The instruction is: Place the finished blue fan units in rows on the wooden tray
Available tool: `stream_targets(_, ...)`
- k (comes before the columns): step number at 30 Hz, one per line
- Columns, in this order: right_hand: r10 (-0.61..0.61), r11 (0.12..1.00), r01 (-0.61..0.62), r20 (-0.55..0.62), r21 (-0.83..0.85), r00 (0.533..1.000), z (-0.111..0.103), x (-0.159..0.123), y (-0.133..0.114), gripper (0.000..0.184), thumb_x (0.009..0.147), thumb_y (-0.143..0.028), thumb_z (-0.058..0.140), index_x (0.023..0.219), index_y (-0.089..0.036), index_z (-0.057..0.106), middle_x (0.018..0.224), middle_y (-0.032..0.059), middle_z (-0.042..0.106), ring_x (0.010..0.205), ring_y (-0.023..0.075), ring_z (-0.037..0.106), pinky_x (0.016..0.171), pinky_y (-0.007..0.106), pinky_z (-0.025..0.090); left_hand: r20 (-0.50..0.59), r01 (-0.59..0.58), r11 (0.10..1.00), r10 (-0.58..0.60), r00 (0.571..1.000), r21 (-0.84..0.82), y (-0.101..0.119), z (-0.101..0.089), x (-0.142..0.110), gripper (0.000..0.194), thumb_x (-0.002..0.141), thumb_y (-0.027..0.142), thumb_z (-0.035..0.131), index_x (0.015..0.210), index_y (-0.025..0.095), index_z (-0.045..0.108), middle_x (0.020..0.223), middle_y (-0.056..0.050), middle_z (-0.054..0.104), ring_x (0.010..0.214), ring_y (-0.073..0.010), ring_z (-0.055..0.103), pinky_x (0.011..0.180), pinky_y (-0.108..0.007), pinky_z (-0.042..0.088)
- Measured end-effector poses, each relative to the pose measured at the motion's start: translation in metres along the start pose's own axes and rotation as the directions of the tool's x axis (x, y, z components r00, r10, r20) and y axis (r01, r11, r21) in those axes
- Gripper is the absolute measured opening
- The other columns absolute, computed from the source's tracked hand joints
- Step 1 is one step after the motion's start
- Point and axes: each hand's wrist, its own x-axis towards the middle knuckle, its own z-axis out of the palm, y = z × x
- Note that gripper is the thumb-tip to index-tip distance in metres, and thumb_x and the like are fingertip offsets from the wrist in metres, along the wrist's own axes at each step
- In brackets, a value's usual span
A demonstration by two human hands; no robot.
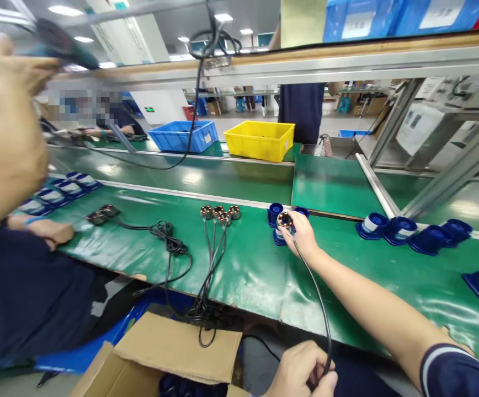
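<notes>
Head view, landmark is the green table [239, 275]. The right hand [301, 231] is reaching out over the table's middle, fingers closing around a small round motor [285, 220] and holding it just above the blue cups [276, 212] sitting at the table's far edge. A black cable [320, 298] is running from the motor back toward the near edge of the table and down to the left hand [301, 369], which is sitting below the table's near edge with its fingers curling shut on the cable.

Left of the motor on the table, four more motors [221, 212] are lying in a cluster, their wires [210, 259] trailing off the near edge. Further left, two dark parts [102, 213] with a coiled cord [167, 234] are lying flat. More blue cups [405, 229] are lying on the table's right side.

A cardboard box [177, 347] is sitting below the table's near edge. A co-worker's arm [10, 149] is lifting at the table's left end, gripping a blurred tool [61, 41]. Beyond the table, a blue bin [181, 135] and a yellow bin [260, 140] are standing side by side.
</notes>
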Motion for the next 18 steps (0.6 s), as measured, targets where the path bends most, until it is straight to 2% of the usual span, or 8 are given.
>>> stream_targets(3, 0.020, 1.000, -0.019, 0.087, -0.015, 0.996, 0.007, 0.011, 0.020, 0.045, 0.092, -0.044, 0.061, 0.126, -0.015, 0.063, 0.120, 0.0179, 0.068, 0.110, 0.0321, 0.065, 0.100, 0.051, 0.054, -0.034, 0.178, 0.984, -0.179, 0.983, -0.034, -0.001, -0.001, 0.008, 0.007, 0.075, 0.025, 0.067, 0.078, 0.018, 0.065, 0.061, 0.002, 0.054, 0.054, -0.0084, 0.047, 0.054, -0.020, 0.037)
stream_targets(6, 0.048, 0.998, -0.039, 0.170, -0.056, 0.984, 0.015, 0.017, 0.036, 0.047, 0.090, -0.046, 0.062, 0.125, -0.015, 0.065, 0.120, 0.0186, 0.069, 0.112, 0.0333, 0.066, 0.101, 0.053, 0.054, -0.041, 0.314, 0.942, -0.321, 0.946, -0.119, -0.004, 0.000, 0.014, 0.011, 0.068, 0.023, 0.069, 0.076, 0.016, 0.067, 0.060, 0.002, 0.052, 0.053, -0.0080, 0.046, 0.052, -0.019, 0.037)
stream_targets(9, 0.072, 0.994, -0.050, 0.237, -0.097, 0.969, 0.020, 0.022, 0.043, 0.047, 0.087, -0.044, 0.065, 0.122, -0.013, 0.068, 0.120, 0.0199, 0.069, 0.111, 0.0340, 0.067, 0.102, 0.052, 0.054, -0.057, 0.411, 0.897, -0.424, 0.904, -0.161, -0.004, -0.001, 0.018, 0.012, 0.066, 0.023, 0.069, 0.074, 0.015, 0.068, 0.062, 0.001, 0.050, 0.053, -0.0081, 0.045, 0.050, -0.020, 0.038)
stream_targets(15, 0.115, 0.990, -0.083, 0.321, -0.111, 0.940, 0.013, 0.014, 0.036, 0.037, 0.090, -0.038, 0.060, 0.119, -0.015, 0.069, 0.117, 0.0153, 0.071, 0.106, 0.0298, 0.068, 0.098, 0.048, 0.056, 0.083, 0.511, 0.838, -0.504, 0.859, -0.195, -0.017, -0.009, 0.015, 0.021, 0.072, 0.033, 0.076, 0.082, 0.015, 0.073, 0.070, 0.000, 0.053, 0.058, -0.0091, 0.049, 0.053, -0.021, 0.043)
stream_targets(18, 0.052, 0.996, -0.025, 0.329, -0.087, 0.943, 0.009, -0.005, 0.033, 0.034, 0.095, -0.039, 0.056, 0.116, -0.015, 0.069, 0.115, 0.0156, 0.071, 0.106, 0.0305, 0.067, 0.097, 0.051, 0.056, 0.207, 0.481, 0.870, -0.454, 0.867, -0.107, -0.027, -0.005, 0.020, 0.025, 0.076, 0.040, 0.078, 0.070, 0.017, 0.071, 0.059, 0.003, 0.050, 0.051, -0.0079, 0.044, 0.050, -0.020, 0.039)
